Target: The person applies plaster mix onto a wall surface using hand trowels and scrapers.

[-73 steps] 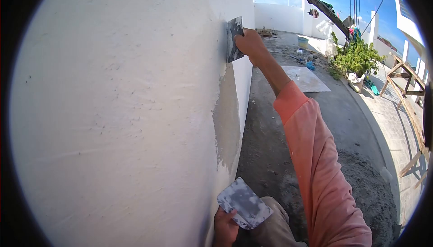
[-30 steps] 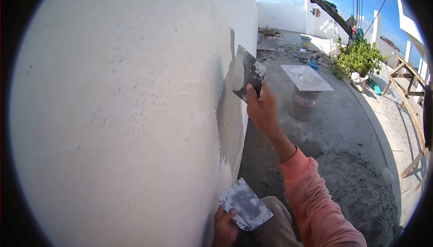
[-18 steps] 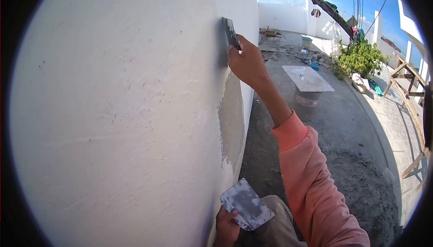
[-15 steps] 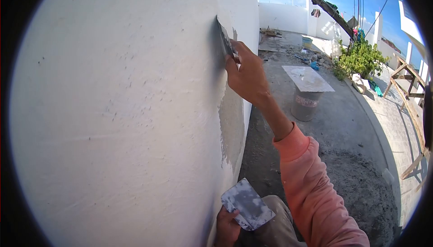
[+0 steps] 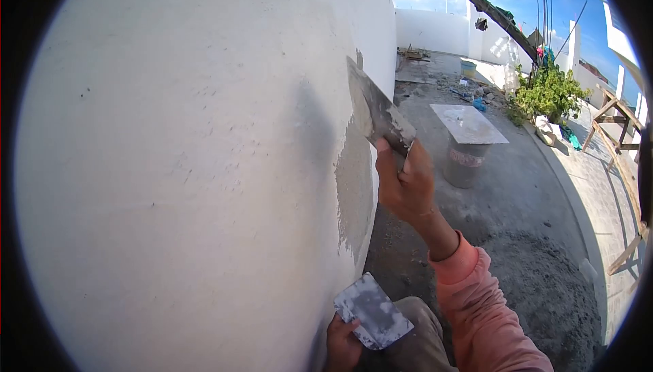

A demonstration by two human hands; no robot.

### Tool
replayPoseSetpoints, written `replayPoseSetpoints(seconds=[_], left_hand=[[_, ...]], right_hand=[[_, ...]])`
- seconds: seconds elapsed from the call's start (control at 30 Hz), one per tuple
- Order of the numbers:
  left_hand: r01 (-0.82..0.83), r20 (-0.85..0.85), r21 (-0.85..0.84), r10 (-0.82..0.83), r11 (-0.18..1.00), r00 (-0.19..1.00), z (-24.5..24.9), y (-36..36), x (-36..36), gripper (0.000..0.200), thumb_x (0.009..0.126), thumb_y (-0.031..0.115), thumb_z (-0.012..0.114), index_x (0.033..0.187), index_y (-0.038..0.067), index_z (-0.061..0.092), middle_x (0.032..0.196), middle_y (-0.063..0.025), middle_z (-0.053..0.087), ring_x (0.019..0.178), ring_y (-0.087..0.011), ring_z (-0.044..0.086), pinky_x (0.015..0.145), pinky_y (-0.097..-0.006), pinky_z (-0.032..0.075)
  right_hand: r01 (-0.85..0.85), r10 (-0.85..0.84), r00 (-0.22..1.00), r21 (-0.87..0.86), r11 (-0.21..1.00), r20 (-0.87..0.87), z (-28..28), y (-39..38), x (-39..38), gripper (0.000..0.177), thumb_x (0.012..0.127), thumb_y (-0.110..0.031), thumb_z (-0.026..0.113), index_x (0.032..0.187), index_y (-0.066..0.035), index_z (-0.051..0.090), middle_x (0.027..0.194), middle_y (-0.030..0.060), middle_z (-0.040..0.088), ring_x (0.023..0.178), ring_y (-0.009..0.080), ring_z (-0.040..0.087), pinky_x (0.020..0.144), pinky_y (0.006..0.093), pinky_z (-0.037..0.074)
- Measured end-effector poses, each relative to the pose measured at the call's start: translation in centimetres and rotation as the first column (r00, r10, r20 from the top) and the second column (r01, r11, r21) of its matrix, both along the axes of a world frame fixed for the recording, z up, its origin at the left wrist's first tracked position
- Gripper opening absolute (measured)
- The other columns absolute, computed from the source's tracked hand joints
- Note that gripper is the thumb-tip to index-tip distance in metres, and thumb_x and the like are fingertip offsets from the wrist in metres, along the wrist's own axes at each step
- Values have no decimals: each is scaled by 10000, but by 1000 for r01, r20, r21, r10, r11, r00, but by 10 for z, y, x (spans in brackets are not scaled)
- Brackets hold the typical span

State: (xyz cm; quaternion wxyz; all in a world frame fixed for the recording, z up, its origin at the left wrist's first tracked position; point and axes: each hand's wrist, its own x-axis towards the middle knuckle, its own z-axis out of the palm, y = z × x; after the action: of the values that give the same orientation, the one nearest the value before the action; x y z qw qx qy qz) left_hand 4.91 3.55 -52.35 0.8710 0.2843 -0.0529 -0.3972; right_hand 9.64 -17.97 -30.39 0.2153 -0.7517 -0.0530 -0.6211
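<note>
Head view of two closed grips. Right grip (image 5: 410, 185) clasps a scraper (image 5: 381, 110), thumb against its face; the scraper extends up and to the left from that grip, before the wall (image 5: 204, 188); contact cannot be told. A grey patch (image 5: 355, 198) on the wall lies left of the right grip and reaches below it. Left grip (image 5: 343, 346), well below the right, holds a smeared plate (image 5: 374, 311), which projects up and to the right of it. Right of the right grip and farther off, a board (image 5: 469, 125) tops a bucket (image 5: 465, 164).
</note>
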Motion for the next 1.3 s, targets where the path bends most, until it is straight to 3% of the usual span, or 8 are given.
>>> replayPoseSetpoints(seconds=[0.13,0.23,0.57,0.83,0.97,1.03,1.13,1.3], left_hand=[[-14,-16,-8,14,1000,1000,-4,3,0,577,812,-22,498,1372,-54,362,1320,-180,519,1239,-329,512,1094,-471,372],[-34,11,-10,34,999,999,0,3,-1,575,807,-25,498,1368,-53,372,1319,-176,520,1246,-324,505,1099,-465,367],[35,-40,-41,-36,999,999,-1,4,4,622,798,-55,499,1397,-66,335,1320,-190,523,1241,-326,517,1087,-470,386],[42,-22,-62,-43,997,999,-5,2,4,563,827,2,473,1376,-54,361,1286,-181,538,1206,-311,546,1049,-441,435],[32,-8,-129,-33,991,999,9,-13,8,483,879,49,448,1353,-34,396,1253,-169,561,1156,-284,584,1011,-406,473],[46,30,-61,-44,997,999,11,-21,15,433,925,86,446,1342,-23,415,1232,-160,576,1120,-272,606,980,-393,496],[76,84,20,-77,997,993,24,-28,14,411,987,165,434,1358,-10,408,1214,-150,595,1082,-260,628,958,-391,514],[134,43,-169,-129,976,991,32,-58,26,477,1031,317,399,1406,24,367,1326,-155,523,1172,-239,583,983,-385,506]], right_hand=[[149,-44,968,430,890,-246,72,-55,59,340,912,-56,426,1192,99,541,658,112,611,574,157,572,581,321,466],[67,89,946,457,887,-312,94,-63,82,396,921,-95,432,1255,100,516,783,148,640,602,162,585,597,330,472],[-212,202,977,-231,950,-64,22,17,35,693,668,166,466,1344,16,451,1396,179,461,1260,359,469,1031,410,425],[-406,345,913,-422,811,-216,-58,48,-14,674,691,152,557,1344,11,475,1413,226,451,1292,361,468,1023,483,419],[-612,580,735,26,791,-350,-73,42,-59,626,732,149,536,1339,0,484,1390,227,479,1244,326,523,993,381,450],[-193,571,554,574,796,-605,-54,32,-90,651,740,138,556,1366,-6,450,1372,233,494,1225,327,543,977,341,456],[92,590,489,711,697,-642,-61,22,-126,651,762,105,592,1382,-8,428,1359,251,504,1227,330,550,981,350,450],[-656,566,671,-27,754,-478,-73,10,-116,511,858,-41,633,1348,-16,489,1401,262,469,1311,342,480,1063,495,385]])
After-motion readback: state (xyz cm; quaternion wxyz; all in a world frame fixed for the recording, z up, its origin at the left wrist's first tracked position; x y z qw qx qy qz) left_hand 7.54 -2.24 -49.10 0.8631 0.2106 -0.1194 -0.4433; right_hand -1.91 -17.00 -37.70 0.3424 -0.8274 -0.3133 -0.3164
